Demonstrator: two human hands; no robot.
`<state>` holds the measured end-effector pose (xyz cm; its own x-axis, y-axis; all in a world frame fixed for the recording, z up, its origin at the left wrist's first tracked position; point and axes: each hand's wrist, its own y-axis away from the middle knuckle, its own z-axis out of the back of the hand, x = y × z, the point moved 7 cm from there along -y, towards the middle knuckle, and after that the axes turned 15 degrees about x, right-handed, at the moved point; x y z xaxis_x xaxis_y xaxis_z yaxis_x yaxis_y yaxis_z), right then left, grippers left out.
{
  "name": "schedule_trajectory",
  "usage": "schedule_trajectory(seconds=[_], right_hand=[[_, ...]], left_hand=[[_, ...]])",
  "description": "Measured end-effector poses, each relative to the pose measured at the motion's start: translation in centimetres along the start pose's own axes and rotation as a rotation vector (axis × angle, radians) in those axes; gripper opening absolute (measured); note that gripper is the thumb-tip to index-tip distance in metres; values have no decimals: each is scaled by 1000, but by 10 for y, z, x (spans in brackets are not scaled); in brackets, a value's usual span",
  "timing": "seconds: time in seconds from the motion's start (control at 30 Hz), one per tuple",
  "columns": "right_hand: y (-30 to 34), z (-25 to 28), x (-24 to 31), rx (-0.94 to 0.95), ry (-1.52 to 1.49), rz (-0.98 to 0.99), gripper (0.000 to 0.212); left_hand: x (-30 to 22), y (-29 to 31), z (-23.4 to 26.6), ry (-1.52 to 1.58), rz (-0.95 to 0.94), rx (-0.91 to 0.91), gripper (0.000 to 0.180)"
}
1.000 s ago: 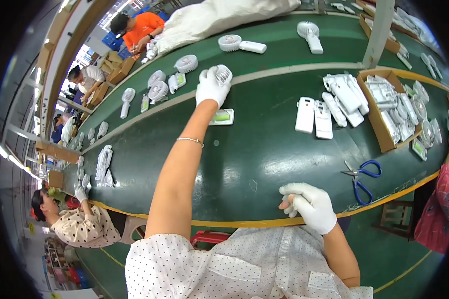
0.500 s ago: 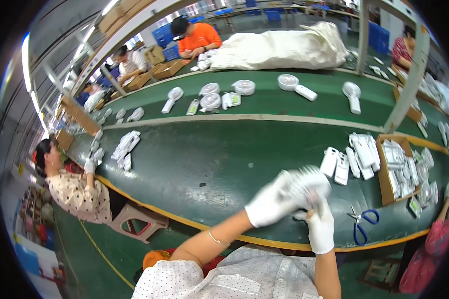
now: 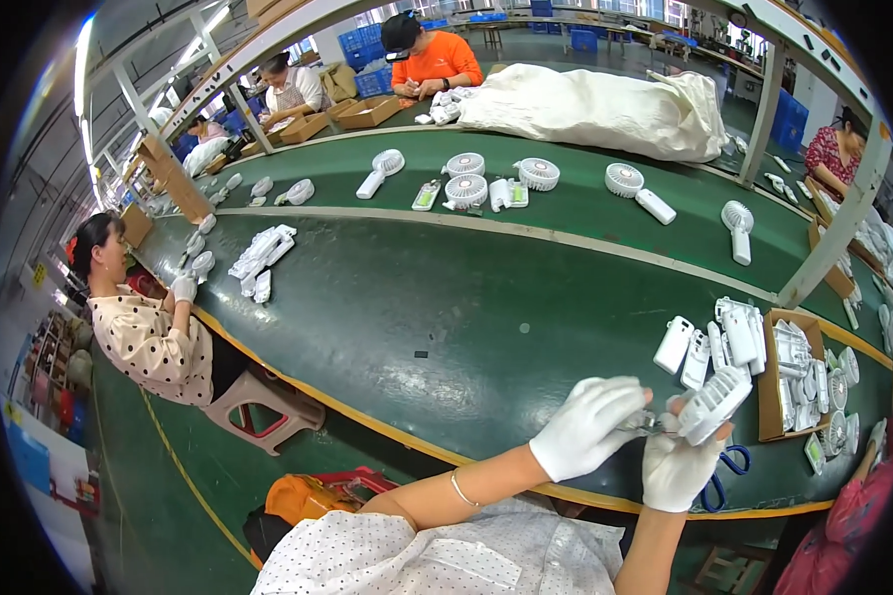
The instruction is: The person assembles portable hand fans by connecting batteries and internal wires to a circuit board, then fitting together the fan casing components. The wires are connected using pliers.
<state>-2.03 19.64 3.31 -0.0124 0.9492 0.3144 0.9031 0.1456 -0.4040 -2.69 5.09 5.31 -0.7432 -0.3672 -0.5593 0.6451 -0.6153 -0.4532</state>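
My right hand (image 3: 680, 471), in a white glove with bare fingertips, grips a white handheld fan head (image 3: 714, 405) above the bench's near edge. The ribbed rim of the fan head is turned up and to the right. Just left of it is my left hand (image 3: 590, 426), gloved too, its fingers bent toward the fan head's lower side. Between the hands shows a small greyish part, too small to make out. Blue-handled cutters (image 3: 732, 461) lie on the bench, partly hidden behind my right hand.
White handle casings (image 3: 734, 332) lie in a pile beside a cardboard box (image 3: 770, 397) of white parts. Fan heads (image 3: 838, 397) stand right of the box. Several fans (image 3: 538, 175) line the far strip. A co-worker (image 3: 149, 337) sits at the left; a metal post (image 3: 843, 213) rises at right.
My hands and the fan head have moved right within the view, which has itself shifted. My left hand has come away from the fan head's ribbed rim to its lower left side.
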Motion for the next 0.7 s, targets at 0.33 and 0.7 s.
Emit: schedule_trajectory(seconds=[0.33, 0.7], right_hand=[[5, -19, -9, -15, 134, 22, 71], [7, 11, 29, -160, 6, 79, 59]], left_hand=[[4, 11, -27, 493, 89, 168, 84], [-6, 32, -55, 1661, 610, 504, 60]])
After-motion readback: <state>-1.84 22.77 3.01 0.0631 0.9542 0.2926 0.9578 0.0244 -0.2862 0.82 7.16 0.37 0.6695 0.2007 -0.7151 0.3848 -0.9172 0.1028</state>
